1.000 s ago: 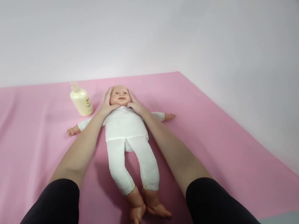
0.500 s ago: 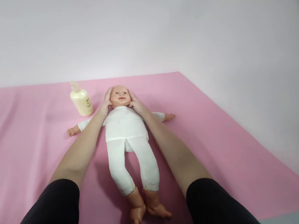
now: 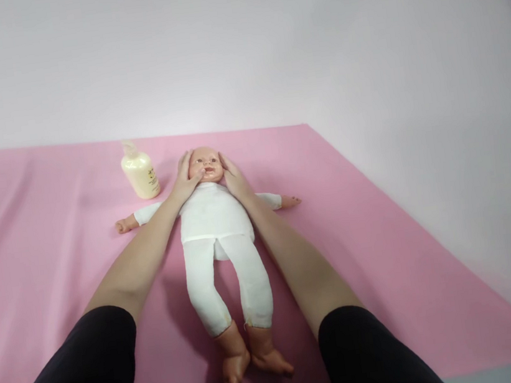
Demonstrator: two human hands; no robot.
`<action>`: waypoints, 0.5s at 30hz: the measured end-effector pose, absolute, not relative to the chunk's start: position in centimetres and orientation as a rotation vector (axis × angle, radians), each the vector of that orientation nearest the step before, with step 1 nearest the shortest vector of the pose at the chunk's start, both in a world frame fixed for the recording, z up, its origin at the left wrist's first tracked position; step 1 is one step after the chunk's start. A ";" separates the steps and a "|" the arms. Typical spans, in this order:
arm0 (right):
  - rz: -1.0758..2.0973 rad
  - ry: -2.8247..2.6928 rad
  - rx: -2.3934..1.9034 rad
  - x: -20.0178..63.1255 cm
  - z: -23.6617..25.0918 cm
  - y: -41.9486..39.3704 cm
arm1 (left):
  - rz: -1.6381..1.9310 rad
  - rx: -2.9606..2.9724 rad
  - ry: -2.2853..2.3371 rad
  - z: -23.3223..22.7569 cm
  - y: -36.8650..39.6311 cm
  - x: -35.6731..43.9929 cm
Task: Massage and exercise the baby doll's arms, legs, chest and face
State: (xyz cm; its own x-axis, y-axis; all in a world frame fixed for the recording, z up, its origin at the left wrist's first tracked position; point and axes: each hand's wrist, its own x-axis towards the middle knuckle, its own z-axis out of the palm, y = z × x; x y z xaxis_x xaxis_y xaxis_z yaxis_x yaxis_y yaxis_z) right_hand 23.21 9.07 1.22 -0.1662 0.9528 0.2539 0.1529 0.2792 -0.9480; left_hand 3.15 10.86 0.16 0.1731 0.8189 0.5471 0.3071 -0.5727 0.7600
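Observation:
A baby doll (image 3: 214, 212) in white cloth lies on its back, its arms spread and its feet toward me. My left hand (image 3: 185, 179) rests along the left side of the doll's head (image 3: 204, 155), fingers stretched out and the thumb on the cheek beside the mouth. Against the other side of the head lies my right hand (image 3: 233, 175), also with extended fingers; its thumb is near the jaw and partly hard to make out. Neither hand is closed round anything.
A pale yellow pump bottle (image 3: 140, 172) stands left of the doll's head, close to my left hand. Everything sits on a pink cloth (image 3: 362, 253) with a few folds at the left. Behind it is a plain white wall (image 3: 236, 43).
My left thumb has moved inward from the edge of the doll's face onto the cheek near its mouth. My right thumb has shifted slightly. Doll and bottle stay in place.

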 end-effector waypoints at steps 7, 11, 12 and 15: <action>0.701 -1.793 -0.938 22.9 3.1 6.8 | 1.441 2.074 1.012 0.7 10.5 3.1; 0.711 -1.847 -0.942 22.9 3.2 6.9 | 1.413 2.093 0.976 0.9 10.6 2.9; 0.733 -1.833 -0.948 22.8 3.0 7.0 | 1.418 2.088 0.978 0.9 10.6 3.0; 0.792 -1.775 -0.974 22.6 2.6 7.4 | 1.421 2.042 1.001 0.5 10.7 3.2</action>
